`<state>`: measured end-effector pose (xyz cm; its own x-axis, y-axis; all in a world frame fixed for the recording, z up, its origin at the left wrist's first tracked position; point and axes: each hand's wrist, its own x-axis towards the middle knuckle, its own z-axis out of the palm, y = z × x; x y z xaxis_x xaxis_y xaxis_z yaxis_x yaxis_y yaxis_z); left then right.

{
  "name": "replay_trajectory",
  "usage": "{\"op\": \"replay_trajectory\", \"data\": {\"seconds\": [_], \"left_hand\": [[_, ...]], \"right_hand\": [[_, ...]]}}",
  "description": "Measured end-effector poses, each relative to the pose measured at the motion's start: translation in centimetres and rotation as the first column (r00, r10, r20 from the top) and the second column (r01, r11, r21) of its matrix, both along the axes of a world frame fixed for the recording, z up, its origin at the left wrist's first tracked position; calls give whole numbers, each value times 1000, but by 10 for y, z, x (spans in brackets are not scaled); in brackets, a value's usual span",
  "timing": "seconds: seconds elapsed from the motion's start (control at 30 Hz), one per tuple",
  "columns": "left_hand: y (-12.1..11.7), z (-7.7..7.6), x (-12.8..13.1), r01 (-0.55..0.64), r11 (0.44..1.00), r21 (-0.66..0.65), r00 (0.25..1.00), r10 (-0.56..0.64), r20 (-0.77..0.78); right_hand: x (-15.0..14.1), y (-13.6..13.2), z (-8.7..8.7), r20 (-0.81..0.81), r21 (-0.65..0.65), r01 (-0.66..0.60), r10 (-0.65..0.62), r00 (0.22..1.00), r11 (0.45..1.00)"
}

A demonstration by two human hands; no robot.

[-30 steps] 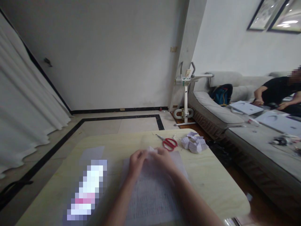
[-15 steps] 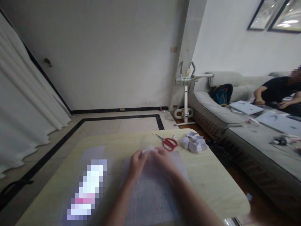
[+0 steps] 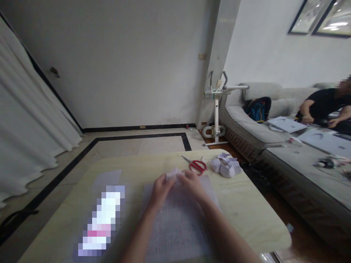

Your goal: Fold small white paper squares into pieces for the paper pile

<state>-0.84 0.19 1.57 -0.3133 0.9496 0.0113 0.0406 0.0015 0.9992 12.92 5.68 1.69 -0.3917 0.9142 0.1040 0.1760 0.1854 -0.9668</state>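
Note:
Between my hands is a small folded piece of white paper (image 3: pixel 174 173), pinched from both sides. My left hand (image 3: pixel 161 188) closes on its left edge, and my right hand (image 3: pixel 192 184) closes on its right edge. Its lower part is hidden by the fingers. Under my hands and forearms lies a large sheet of paper (image 3: pixel 178 226) covered in writing, flat on the table. Scissors with red handles (image 3: pixel 197 167) rest just beyond my right hand, and folded paper pieces (image 3: pixel 226 166) sit to their right.
The pale wooden table (image 3: pixel 246 215) has rounded corners. On its left lie a pixelated bright object (image 3: pixel 102 219) and a paper piece (image 3: pixel 108 178). Further right stands a grey sofa (image 3: pixel 315 175), with a person (image 3: pixel 323 106) in dark clothing there. An exercise machine (image 3: pixel 216 113) stands by the wall.
My right fingers have shifted slightly on the small paper, which shows a little more between my hands. Everything else lies as before.

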Motion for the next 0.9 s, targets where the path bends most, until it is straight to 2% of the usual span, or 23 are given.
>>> {"op": "replay_trajectory", "data": {"seconds": [0.23,0.33,0.5,0.67,0.9], "left_hand": [[0,2,-1,-29,999,-36,999,28,-20],[-1,3,-1,-48,998,-32,999,48,-3],[-1,3,0,-99,995,-8,993,99,-59],[0,-1,-2,-67,998,15,995,68,-77],[1,-2,-3,-82,995,52,993,86,-83]], "right_hand": [[0,-2,5,43,7,-6,6,999,1000],[-1,-1,4,25,6,-10,10,1000,1000],[-2,0,0,-8,-5,11,-11,1000,1000],[-5,-2,-1,18,-8,-26,26,999,1000],[-3,-3,-2,36,-19,11,-10,999,1000]]}}
